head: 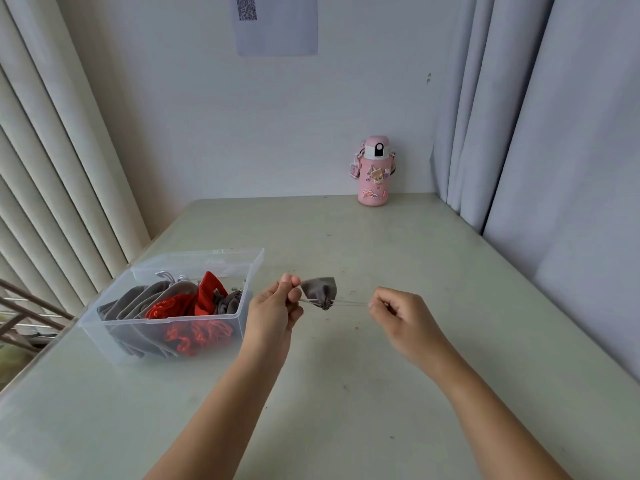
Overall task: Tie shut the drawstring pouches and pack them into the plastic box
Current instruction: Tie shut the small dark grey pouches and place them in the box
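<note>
Hands [273, 308] [403, 315] pinching pouch cords [349, 303], pouches [138, 303] in box [194, 318]

QR code [246, 8] on paper sheet [277, 32] taped to wall, no legible words, stickers on pink bottle [373, 174] unreadable

Pink bottle [373, 173] stands on table [398, 358] by wall.

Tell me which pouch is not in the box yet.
The grey pouch strung between the left hand and right hand by its drawstring; the other pouches, grey and red, lie in the plastic box.
</note>
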`<action>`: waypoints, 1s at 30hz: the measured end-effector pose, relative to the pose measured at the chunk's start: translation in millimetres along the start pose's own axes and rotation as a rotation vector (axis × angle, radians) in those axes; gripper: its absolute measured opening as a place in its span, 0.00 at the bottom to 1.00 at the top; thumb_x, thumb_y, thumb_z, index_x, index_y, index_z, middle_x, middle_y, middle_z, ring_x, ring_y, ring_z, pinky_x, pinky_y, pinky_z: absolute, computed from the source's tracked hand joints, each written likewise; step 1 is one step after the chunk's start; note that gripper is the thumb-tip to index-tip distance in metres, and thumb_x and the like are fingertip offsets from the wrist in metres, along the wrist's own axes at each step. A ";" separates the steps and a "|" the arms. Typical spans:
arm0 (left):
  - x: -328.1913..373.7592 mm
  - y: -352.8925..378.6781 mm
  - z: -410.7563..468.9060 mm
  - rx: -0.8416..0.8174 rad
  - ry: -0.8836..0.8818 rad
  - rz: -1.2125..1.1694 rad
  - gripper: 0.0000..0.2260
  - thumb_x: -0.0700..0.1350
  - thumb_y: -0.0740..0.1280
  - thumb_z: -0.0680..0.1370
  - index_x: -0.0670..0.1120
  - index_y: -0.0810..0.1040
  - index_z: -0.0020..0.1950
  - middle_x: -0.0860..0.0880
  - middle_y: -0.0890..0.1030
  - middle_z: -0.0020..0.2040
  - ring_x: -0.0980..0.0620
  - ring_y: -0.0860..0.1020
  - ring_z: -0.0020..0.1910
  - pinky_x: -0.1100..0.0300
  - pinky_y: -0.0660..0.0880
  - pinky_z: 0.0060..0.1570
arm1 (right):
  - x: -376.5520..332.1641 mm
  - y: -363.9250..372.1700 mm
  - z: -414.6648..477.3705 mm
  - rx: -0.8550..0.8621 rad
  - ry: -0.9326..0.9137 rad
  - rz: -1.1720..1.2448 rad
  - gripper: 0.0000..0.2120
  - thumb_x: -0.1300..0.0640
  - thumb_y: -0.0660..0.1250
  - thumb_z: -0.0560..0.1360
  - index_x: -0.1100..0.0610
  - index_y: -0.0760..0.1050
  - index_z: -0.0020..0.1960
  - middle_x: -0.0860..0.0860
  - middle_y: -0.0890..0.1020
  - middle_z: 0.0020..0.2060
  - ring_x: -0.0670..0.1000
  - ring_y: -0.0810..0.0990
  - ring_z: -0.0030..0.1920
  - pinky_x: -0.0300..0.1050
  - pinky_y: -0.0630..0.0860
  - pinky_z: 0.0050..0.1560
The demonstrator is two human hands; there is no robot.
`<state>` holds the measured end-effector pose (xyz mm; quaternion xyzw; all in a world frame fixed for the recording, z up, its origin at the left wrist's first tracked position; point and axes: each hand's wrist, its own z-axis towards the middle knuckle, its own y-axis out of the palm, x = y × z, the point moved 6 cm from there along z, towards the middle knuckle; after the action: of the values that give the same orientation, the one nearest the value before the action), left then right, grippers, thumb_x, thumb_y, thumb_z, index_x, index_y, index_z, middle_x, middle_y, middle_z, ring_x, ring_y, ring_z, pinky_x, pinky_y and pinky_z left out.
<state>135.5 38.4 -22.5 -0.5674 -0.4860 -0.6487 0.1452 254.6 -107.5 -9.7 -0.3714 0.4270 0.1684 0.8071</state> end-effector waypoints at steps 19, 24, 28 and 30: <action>-17.4 18.8 -8.5 -0.305 -0.022 0.294 0.11 0.40 0.63 0.79 0.42 0.84 0.43 0.50 0.74 0.31 0.57 0.69 0.28 0.66 0.70 0.33 | -7.0 20.1 -0.8 -0.056 0.254 0.943 0.12 0.63 0.68 0.67 0.62 0.74 0.50 0.57 0.84 0.39 0.48 0.81 0.33 0.35 0.75 0.35; -10.0 26.5 -17.7 -0.301 0.070 0.381 0.09 0.41 0.67 0.76 0.42 0.83 0.37 0.49 0.74 0.27 0.56 0.67 0.25 0.66 0.67 0.28 | -10.3 9.3 -1.3 -0.004 0.191 0.715 0.10 0.59 0.70 0.68 0.61 0.76 0.47 0.58 0.85 0.42 0.50 0.80 0.33 0.37 0.72 0.34; -6.9 31.2 -23.4 -0.330 0.137 0.428 0.16 0.38 0.66 0.77 0.44 0.79 0.28 0.50 0.71 0.26 0.55 0.67 0.26 0.65 0.67 0.31 | -14.2 10.0 -2.9 0.010 0.136 0.519 0.05 0.66 0.71 0.70 0.58 0.84 0.40 0.55 0.82 0.31 0.48 0.76 0.29 0.36 0.71 0.32; -6.1 35.6 -27.1 -0.380 0.163 0.432 0.14 0.35 0.64 0.77 0.40 0.77 0.31 0.45 0.73 0.29 0.53 0.69 0.30 0.62 0.69 0.35 | -15.2 11.8 -2.6 0.015 0.128 0.467 0.07 0.66 0.72 0.70 0.55 0.84 0.40 0.53 0.82 0.30 0.48 0.76 0.28 0.36 0.71 0.31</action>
<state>147.6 -2.6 -8.1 -0.6207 -0.2105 -0.7256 0.2098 237.4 -100.9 -3.7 -0.2664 0.5528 0.3233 0.7204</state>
